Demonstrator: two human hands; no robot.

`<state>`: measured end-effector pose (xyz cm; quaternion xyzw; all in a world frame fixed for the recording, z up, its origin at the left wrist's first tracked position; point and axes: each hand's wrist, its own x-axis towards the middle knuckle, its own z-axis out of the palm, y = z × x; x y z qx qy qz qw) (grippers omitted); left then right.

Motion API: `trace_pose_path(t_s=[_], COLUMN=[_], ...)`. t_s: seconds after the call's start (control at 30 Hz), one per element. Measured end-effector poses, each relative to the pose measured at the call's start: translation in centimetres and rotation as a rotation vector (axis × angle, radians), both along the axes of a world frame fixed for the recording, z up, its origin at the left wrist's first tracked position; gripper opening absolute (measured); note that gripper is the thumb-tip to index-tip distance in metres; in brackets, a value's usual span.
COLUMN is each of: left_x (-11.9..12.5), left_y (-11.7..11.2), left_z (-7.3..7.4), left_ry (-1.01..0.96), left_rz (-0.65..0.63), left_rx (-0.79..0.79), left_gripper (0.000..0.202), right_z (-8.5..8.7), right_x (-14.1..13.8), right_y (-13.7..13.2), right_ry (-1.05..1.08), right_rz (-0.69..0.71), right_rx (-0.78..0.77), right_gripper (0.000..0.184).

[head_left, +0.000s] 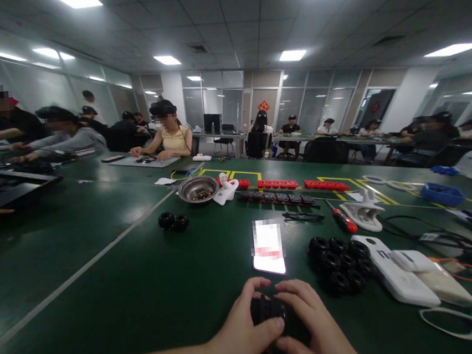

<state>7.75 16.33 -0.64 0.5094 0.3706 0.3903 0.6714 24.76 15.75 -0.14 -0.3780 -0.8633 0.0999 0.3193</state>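
My left hand (237,327) is closed on a small black toy wheel (277,308), thumb across its near side and fingers over the far side. Curled around the right side of the same dark piece is my right hand (319,322); its palm is shaded, and the lower part of the piece is hidden. To the right lies a cluster of black wheels (339,261) with ribbed tyres. Two more black wheels (173,221) rest further off to the left. A lit phone (268,247) lies just beyond my hands.
A metal bowl (198,190) of small parts stands ahead, near red strips (278,184) and a black strip (278,199). At right are a red screwdriver (344,219), a white power bank (399,272), cables and a blue tray (442,193). Several people sit around.
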Motion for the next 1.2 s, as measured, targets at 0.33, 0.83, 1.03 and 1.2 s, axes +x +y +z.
trace_pose_path(t_s=[0.33,0.83,1.03,1.2], left_x=[0.28,0.26,0.47,0.41], left_y=[0.12,0.36,0.57,0.49], left_z=[-0.62,-0.43,-0.44,-0.54], left_ry=[-0.046,0.001,0.054,-0.016], left_rz=[0.024,0.012,-0.054,0.024], left_rx=[-0.026,-0.024,-0.087,-0.072], left_gripper=[0.05,0.064,0.053,0.052], right_z=[-0.15,-0.24,-0.01,-0.53], right_x=[0.27,0.28,0.04,0.18], right_y=[0.12,0.16,-0.04,0.13], right_ry=[-0.019,-0.001,-0.004,-0.051], right_rz=[-0.023,-0.049,0.009,-0.067], right_rx=[-0.022,-0.024,0.109,0.04], right_gripper=[0.046,0.042,0.037,0.054])
